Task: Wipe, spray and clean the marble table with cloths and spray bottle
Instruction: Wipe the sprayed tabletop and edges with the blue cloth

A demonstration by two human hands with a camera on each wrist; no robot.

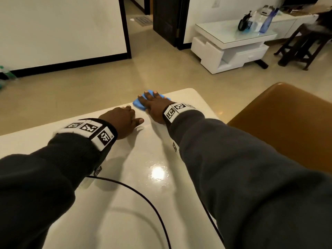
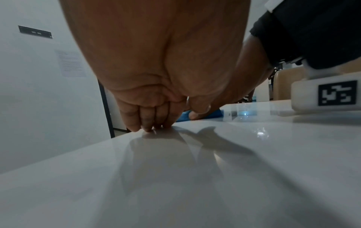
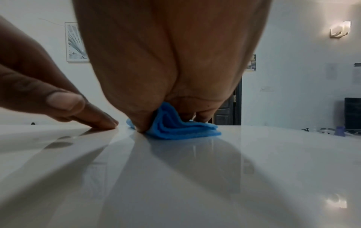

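A glossy white marble table (image 1: 136,203) fills the lower head view. A folded blue cloth (image 1: 139,104) lies near its far edge. My right hand (image 1: 152,98) presses flat on the cloth with fingers spread; in the right wrist view the cloth (image 3: 175,129) bunches under the palm. My left hand (image 1: 132,115) rests on the bare table just left of the cloth, fingertips (image 2: 148,128) touching the surface and holding nothing. The cloth (image 2: 183,117) shows just beyond the left thumb.
A black cable (image 1: 143,196) runs across the near table. A brown chair back (image 1: 287,126) stands close at the right. Across the tiled floor is a white low stand (image 1: 230,45) with a blue bottle (image 1: 266,21), and beside it a dark stool (image 1: 305,45).
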